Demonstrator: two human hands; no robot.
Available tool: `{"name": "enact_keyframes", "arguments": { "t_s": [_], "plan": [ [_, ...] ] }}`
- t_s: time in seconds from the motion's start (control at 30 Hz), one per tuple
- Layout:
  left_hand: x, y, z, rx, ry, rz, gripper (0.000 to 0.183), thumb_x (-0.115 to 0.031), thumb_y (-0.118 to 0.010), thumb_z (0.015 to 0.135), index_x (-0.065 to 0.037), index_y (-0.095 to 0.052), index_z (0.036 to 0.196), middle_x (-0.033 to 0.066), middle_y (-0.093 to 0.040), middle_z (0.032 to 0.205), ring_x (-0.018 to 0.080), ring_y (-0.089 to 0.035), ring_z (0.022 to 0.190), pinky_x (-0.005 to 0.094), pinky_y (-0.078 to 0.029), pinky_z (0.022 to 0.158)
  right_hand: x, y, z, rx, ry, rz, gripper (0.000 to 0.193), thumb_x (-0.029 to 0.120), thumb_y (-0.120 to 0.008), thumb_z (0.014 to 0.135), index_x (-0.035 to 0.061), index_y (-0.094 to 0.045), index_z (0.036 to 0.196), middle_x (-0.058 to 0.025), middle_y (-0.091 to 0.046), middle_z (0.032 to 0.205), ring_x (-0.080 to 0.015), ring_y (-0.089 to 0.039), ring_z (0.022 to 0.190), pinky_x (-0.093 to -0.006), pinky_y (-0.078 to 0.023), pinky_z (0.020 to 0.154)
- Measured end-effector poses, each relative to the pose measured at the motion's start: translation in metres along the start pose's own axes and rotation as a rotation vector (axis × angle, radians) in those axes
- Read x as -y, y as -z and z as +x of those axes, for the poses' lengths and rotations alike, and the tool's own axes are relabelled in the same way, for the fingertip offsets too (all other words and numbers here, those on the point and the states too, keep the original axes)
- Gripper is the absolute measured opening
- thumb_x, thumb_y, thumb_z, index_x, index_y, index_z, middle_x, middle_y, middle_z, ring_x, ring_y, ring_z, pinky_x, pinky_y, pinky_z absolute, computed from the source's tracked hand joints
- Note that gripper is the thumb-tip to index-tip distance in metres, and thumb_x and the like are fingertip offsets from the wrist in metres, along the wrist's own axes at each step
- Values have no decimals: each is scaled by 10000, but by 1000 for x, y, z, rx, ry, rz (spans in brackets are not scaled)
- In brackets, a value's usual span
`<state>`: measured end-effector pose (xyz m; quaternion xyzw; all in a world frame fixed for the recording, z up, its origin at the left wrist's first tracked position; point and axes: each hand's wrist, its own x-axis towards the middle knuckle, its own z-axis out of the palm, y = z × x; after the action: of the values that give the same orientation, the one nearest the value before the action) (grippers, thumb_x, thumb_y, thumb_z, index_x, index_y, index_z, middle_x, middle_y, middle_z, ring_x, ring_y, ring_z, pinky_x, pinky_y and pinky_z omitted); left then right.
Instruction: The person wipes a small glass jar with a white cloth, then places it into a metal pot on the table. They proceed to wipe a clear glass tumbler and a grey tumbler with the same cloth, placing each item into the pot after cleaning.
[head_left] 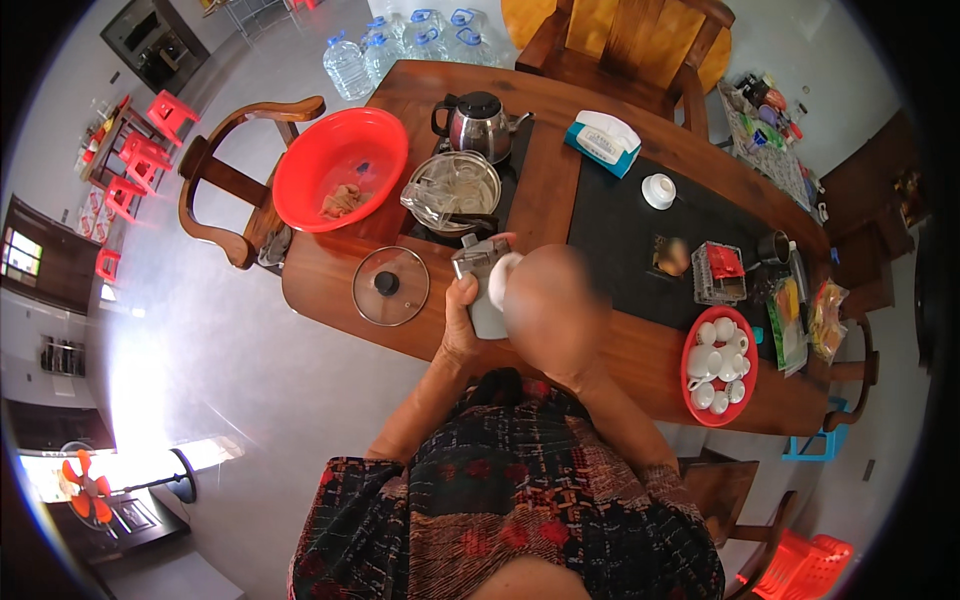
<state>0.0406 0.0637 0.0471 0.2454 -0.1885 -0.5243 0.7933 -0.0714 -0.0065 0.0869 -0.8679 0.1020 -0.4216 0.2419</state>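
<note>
My left hand (461, 325) is wrapped round a grey see-through container (487, 312), thumb along its near side, above the table's front edge. My right hand (556, 315) is close beside it and badly smeared. A small white rounded thing (503, 281) shows at its left edge against the container, seemingly in its grip; its kind is unclear. Just beyond my hands, a round metal pot (488, 178) holds clear glassware (435, 200). Left of my left hand lies a glass lid (391, 287) with a black knob.
A red basin (290, 180) with a brown cloth stands back left. Behind the pot is a steel kettle (481, 125). To the right are a tissue pack (603, 143), a white lidded cup (658, 191), a wire basket (719, 275) and a red tray (690, 375) of white teaware.
</note>
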Motion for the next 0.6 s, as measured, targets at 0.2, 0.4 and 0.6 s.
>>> {"name": "enact_keyframes", "arguments": {
  "t_s": [0.2,0.4,0.6],
  "plan": [
    [0,14,11,-51,-120,83,632,-382,-591,794,-69,-384,1303,121,-542,1000,218,-574,874,332,-507,766,-5,-12,-30,22,-65,217,354,7,-721,623,105,-678,961,-111,-535,1049,-270,-555,899,-350,-481,718],
    [0,4,15,-149,-200,360,583,-199,-598,819,-82,-359,1338,111,-558,1070,188,-567,944,322,-479,857,3,21,-5,-30,-303,207,383,-60,-622,691,62,-617,1054,-150,-529,1043,-305,-575,888,-342,-486,737],
    [14,-9,25,-174,-192,485,599,-131,-640,803,-86,-361,1332,61,-545,1066,147,-529,995,288,-442,886,-9,9,-18,-74,-374,95,367,-30,-592,753,-14,-516,1111,-178,-524,987,-326,-563,857,-364,-468,727]
  ]
}}
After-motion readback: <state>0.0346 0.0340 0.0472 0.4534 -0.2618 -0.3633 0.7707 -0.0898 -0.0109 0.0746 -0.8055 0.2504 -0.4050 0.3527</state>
